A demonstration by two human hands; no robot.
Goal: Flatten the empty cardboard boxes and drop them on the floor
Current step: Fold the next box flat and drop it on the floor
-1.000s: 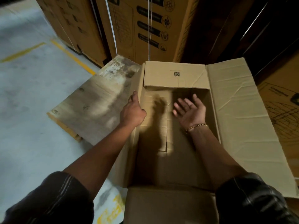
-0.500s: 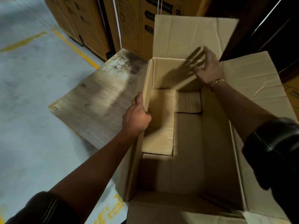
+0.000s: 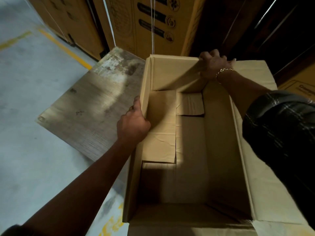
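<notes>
An open, empty cardboard box (image 3: 190, 176) stands in front of me with its bottom flaps folded inside. My left hand (image 3: 133, 125) grips the box's left wall, thumb inside and fingers on the outer face. My right hand (image 3: 213, 65), with a gold bracelet at the wrist, grips the far right corner of the rim, where the far flap is folded down behind the box. The box's right flap (image 3: 265, 167) lies spread outward under my right arm.
A flattened, stained cardboard sheet (image 3: 90, 106) lies on the grey concrete floor (image 3: 25, 116) to the left. Tall printed cartons (image 3: 144, 23) stand just behind the box. Yellow floor lines (image 3: 64, 48) run at the upper left. Dark racking fills the upper right.
My right hand left the box's interior, pushed the far flap up and then over the back, and now grips the far right corner. My left hand stayed on the left wall.
</notes>
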